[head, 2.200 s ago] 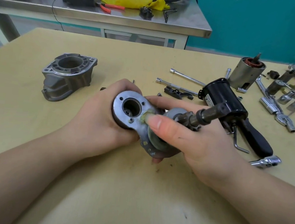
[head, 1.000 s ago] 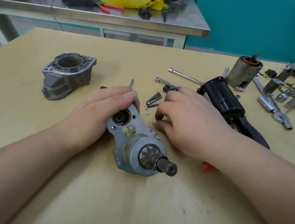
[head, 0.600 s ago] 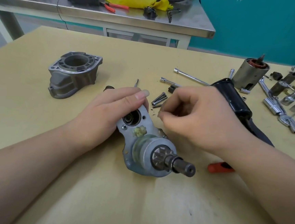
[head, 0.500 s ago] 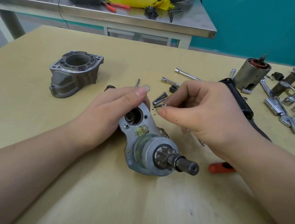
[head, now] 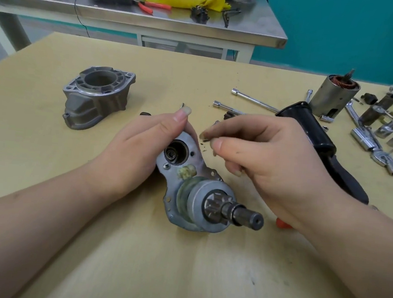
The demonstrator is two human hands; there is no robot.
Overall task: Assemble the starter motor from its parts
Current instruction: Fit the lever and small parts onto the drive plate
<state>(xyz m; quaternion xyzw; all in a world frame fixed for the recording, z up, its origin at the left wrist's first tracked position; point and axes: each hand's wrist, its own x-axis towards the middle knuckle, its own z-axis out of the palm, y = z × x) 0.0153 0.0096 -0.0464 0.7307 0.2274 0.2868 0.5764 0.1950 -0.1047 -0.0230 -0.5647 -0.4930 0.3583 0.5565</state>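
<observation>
- The starter motor's grey metal gear-housing plate with its toothed pinion and dark splined shaft [head: 201,192] lies on the pale yellow wooden table [head: 157,264], shaft end pointing toward us and to the right.
- Our left hand [head: 143,149] grips the plate's far end, fingers curled round it beside the round open bore [head: 175,152], with the thumb lifted above the edge.
- Our right hand [head: 256,154] pinches a tiny dark metal piece [head: 204,137] between thumb and forefinger, just above the plate's upper right edge.
- To do this step well, we judge that the left hand should hold the plate flat and steady while the right brings the piece squarely over its seat, then lowers it without letting go early; something this small could easily drop among the loose bits on the table.
- We cannot tell what the pinched piece is, a pin, roller or screw, as most of it is covered by the fingertips.
- We also cannot say which hole or recess it belongs to.
- The body under the plate is hidden by the left palm, and the black cylindrical casing [head: 311,128] is partly behind the right hand.
- The grey cast aluminium nose housing [head: 95,97] stands well apart, to the left.
</observation>
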